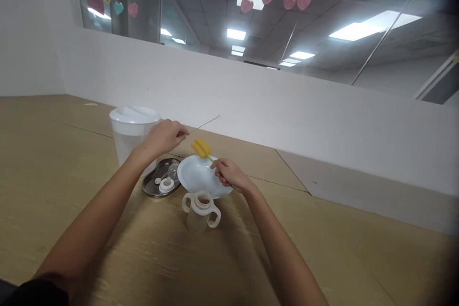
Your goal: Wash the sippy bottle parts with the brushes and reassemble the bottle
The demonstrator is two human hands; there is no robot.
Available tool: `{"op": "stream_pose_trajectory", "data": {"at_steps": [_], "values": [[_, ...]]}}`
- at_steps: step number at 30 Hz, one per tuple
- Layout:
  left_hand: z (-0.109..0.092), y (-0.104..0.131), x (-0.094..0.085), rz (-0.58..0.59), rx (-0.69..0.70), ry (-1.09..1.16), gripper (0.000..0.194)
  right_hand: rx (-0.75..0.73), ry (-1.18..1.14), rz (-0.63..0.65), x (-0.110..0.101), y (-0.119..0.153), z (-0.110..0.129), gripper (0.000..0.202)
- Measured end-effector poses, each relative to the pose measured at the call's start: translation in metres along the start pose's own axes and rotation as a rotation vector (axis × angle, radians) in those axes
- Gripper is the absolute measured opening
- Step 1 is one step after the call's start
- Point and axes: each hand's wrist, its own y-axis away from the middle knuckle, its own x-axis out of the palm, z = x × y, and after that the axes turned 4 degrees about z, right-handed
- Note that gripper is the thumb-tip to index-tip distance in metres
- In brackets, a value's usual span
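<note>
My left hand [168,135] pinches a thin wire brush [205,124] with a small loop at its far end, in front of the lidded white bucket. My right hand [229,173] grips the green handle of a yellow sponge brush [201,148], whose head is raised above a white bowl [197,174]. Nearer to me, a two-handled baby bottle [198,215] stands upright on the table with its top open. Left of the bowl, a metal tray [148,184] holds a white ring [167,185], a clear nipple [173,171] and a small white piece.
The white bucket [124,143] stands behind the tray on the wooden table [64,167]. A low white wall [229,91] runs along the far edge, with glass above it bearing heart-shaped notes. A small flat scrap [91,104] lies at the back left.
</note>
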Motion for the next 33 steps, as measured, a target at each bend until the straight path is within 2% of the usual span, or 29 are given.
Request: {"op": "stream_pose_trajectory", "data": {"at_steps": [4,8,11,15,19,24,33], "values": [[0.000,0.001,-0.003,0.010,-0.012,-0.036,0.029,0.055,-0.022,-0.052,-0.005,0.000,-0.002,0.026],[-0.001,0.001,-0.004,0.014,-0.019,-0.042,0.029,0.114,0.083,-0.123,-0.005,-0.003,-0.009,0.025],[-0.001,0.001,-0.002,0.042,-0.019,-0.037,0.029,0.156,0.225,-0.226,-0.007,-0.004,-0.012,0.026],[-0.004,-0.002,0.008,0.094,0.001,-0.058,0.030,0.245,0.459,-0.428,-0.015,0.002,-0.011,0.028],[-0.010,-0.006,0.026,0.166,0.070,-0.039,0.029,0.353,0.657,-0.497,-0.027,0.009,-0.012,0.026],[-0.022,-0.011,0.056,0.264,0.173,0.066,0.027,0.407,0.750,-0.563,-0.042,0.017,-0.016,0.029],[-0.033,-0.010,0.111,0.363,0.184,0.084,0.025,0.475,0.732,-0.589,-0.056,0.023,-0.024,0.024]]}}
